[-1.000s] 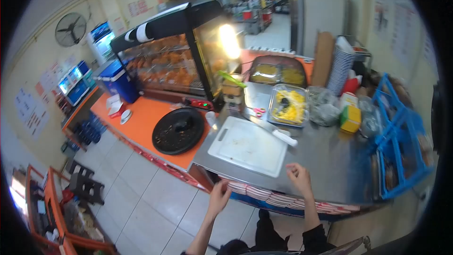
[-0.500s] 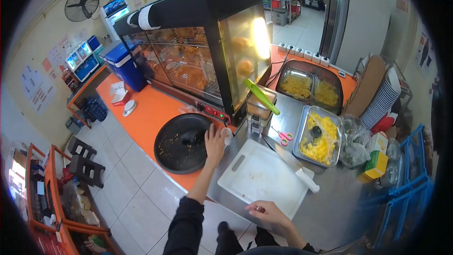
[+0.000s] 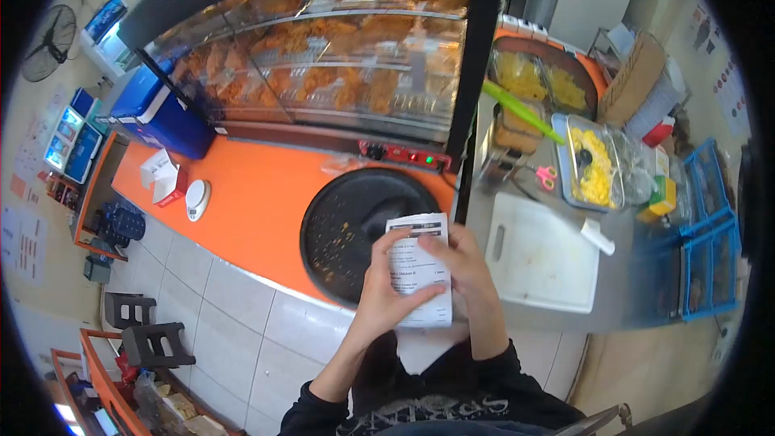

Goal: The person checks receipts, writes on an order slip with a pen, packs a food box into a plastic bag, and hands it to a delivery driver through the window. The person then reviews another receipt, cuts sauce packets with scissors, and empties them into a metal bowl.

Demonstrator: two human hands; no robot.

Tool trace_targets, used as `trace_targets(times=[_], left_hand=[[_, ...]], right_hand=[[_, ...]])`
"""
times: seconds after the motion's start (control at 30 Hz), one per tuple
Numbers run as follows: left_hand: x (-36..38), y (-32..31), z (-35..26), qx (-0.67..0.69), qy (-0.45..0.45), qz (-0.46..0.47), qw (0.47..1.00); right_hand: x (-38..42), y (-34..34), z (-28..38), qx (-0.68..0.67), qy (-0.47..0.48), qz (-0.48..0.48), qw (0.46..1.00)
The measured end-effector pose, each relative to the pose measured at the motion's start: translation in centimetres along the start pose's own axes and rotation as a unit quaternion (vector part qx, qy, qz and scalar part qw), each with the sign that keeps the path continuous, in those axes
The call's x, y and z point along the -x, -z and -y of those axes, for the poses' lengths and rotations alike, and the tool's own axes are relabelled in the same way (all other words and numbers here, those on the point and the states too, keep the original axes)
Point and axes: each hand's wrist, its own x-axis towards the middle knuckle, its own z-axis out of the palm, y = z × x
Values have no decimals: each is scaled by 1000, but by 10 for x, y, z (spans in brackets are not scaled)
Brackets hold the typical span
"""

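Note:
A printed paper receipt is stretched between my two hands in front of my body, its text side facing me. My left hand grips its left edge, with the thumb lying across the front. On the other side my right hand is closed on the right edge, thumb pressed on the upper part. Just behind the receipt is a round black tray with crumbs on it, partly hidden by the paper and my left hand. A white cutting board lies to the right of my right hand.
A heated glass display case of fried chicken stands behind the tray. A knife lies over the board's edge. Pink scissors, green tongs and a tray of yellow food are at right. A small white scale sits at left.
My left hand has left the tray's right edge, and my right hand has moved off the cutting board. Both hands now hold the receipt. The view has turned toward the display case.

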Motion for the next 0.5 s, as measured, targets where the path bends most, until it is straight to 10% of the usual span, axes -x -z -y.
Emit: trace_targets(times=[0.2, 0.5], left_hand=[[63, 72, -32, 218, 112, 9, 970], [118, 104, -49, 149, 68, 23, 986]], right_hand=[[-8, -87, 12, 5, 56, -54, 997], [7, -130, 27, -27, 72, 1, 997]])
